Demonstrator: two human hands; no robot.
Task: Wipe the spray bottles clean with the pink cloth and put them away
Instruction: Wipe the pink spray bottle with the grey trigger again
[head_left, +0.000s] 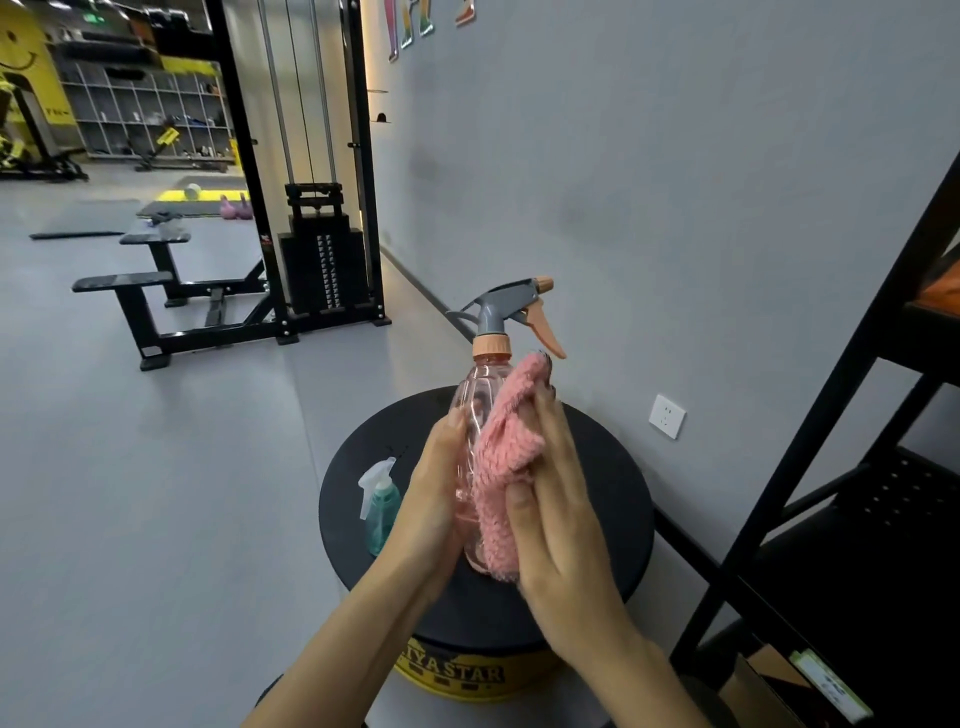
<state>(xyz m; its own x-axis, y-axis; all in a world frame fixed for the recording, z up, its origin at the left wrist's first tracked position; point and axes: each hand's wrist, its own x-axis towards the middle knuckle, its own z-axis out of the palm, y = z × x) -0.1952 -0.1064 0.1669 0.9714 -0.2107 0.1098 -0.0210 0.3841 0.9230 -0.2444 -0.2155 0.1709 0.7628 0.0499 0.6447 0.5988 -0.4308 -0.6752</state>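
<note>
left hand (439, 493) grips the likely light, slick pink spray bottle (470, 410) by its ribbed body while right hand (563, 519) presses the soft pink cloth (506, 452) on flat-fingered.

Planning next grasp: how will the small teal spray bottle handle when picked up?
The small teal spray bottle looks like smooth rigid plastic, so possibly slippery. If the teal is liquid, it is nearly full and probably heavy for its size. Upright and narrow, it may tip if nudged.

Clear glossy plastic bottle (475, 415), fuzzy cloth (506, 457)
</note>
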